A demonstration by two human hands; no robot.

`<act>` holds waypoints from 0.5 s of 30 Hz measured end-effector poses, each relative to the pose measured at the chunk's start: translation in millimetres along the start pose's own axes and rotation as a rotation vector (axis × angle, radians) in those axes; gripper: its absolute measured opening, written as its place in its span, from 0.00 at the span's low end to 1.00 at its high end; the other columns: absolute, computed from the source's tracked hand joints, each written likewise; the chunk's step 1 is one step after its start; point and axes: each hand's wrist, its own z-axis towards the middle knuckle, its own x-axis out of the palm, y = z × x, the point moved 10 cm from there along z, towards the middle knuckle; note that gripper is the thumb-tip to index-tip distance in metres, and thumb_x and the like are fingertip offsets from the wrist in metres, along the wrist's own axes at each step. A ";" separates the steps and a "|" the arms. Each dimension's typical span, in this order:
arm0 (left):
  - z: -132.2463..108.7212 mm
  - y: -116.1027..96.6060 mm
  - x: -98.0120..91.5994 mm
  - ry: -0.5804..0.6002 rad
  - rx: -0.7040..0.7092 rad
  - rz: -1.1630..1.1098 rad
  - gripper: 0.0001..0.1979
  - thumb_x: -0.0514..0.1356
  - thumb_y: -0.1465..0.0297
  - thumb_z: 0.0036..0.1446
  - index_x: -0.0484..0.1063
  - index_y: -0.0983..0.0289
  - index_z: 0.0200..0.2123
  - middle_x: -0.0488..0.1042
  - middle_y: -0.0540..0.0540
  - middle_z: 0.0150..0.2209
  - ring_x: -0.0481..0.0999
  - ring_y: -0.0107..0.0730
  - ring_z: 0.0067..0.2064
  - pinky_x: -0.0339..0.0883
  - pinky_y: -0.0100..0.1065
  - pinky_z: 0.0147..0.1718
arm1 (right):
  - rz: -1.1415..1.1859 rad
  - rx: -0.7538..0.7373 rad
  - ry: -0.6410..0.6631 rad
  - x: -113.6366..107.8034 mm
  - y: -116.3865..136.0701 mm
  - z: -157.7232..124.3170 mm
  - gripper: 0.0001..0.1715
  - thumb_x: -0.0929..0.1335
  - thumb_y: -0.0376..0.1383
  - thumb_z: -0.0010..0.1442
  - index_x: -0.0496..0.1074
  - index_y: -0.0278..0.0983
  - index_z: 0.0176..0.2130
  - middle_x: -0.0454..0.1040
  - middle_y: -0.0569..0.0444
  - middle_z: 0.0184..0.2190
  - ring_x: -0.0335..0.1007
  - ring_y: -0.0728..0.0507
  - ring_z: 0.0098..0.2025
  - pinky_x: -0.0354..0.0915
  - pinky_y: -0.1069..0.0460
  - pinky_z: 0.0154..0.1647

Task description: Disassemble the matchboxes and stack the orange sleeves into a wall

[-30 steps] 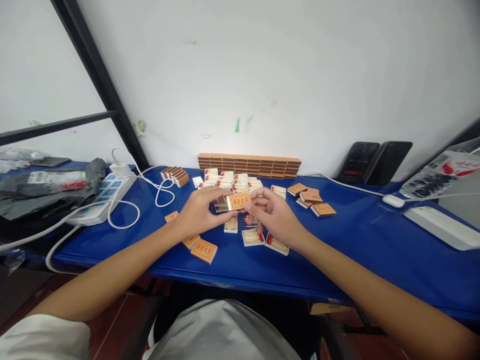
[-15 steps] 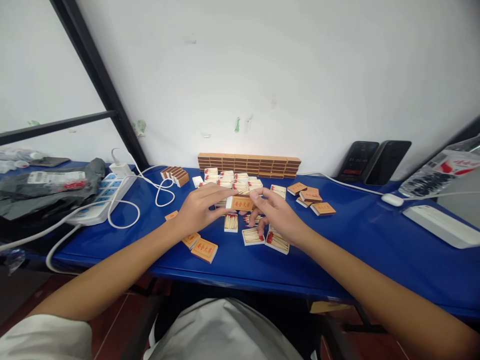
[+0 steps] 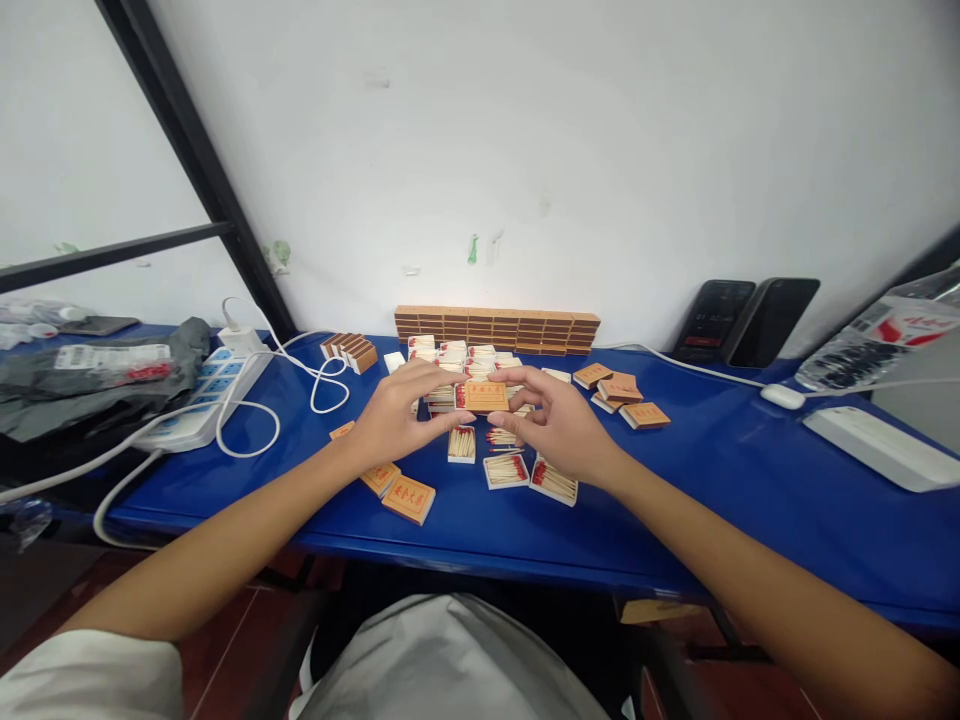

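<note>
Between my two hands is an orange matchbox point(image 3: 486, 397) with red lettering, held above the desk. Red match heads show at its left end, where the inner tray sticks out of the sleeve. My left hand point(image 3: 401, 412) pinches that left end between thumb and fingers. At the right end, my right hand point(image 3: 559, 425) has its thumb and fingers closed about the box. Filled match trays lie just beneath: an upright one point(image 3: 462, 444), a sideways one point(image 3: 506, 470) and a tilted one point(image 3: 555, 480). More filled trays point(image 3: 452, 352) are grouped behind, partly hidden by my hands.
A long stack of matchboxes point(image 3: 497, 330) stands against the wall. Orange covers point(image 3: 409, 498) lie at front left, others point(image 3: 645, 415) at right. A power strip point(image 3: 202, 400) with white cables is left; phones point(image 3: 712, 320), a white device point(image 3: 881, 448) and a bottle point(image 3: 862, 345) are right.
The matchbox has turned so its label faces up more, and red match heads now show at its left end. My right hand's fingers have shifted up around its right end.
</note>
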 end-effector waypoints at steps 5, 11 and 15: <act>0.9 4.5 1.9 0.033 -0.024 -0.020 0.20 0.73 0.58 0.59 0.80 0.60 0.52 0.82 0.56 0.40 0.79 0.39 0.42 0.73 0.43 0.47 | -0.158 -0.043 0.002 -2.4 -3.2 2.2 0.23 0.74 0.43 0.61 0.75 0.43 0.55 0.78 0.51 0.41 0.77 0.43 0.37 0.74 0.49 0.31; 6.1 12.6 -14.4 0.051 -0.060 0.008 0.18 0.72 0.58 0.60 0.82 0.60 0.50 0.83 0.57 0.43 0.80 0.40 0.44 0.73 0.41 0.45 | -0.279 -0.088 -0.063 -19.7 1.2 3.6 0.24 0.74 0.44 0.62 0.75 0.44 0.56 0.79 0.53 0.38 0.76 0.44 0.32 0.76 0.46 0.34; 10.6 37.0 -44.9 0.053 -0.201 0.057 0.20 0.70 0.52 0.59 0.83 0.60 0.48 0.84 0.58 0.44 0.80 0.38 0.42 0.74 0.40 0.44 | -0.329 -0.110 -0.153 -47.6 5.2 7.6 0.24 0.75 0.46 0.61 0.75 0.43 0.55 0.81 0.49 0.42 0.79 0.39 0.41 0.77 0.44 0.39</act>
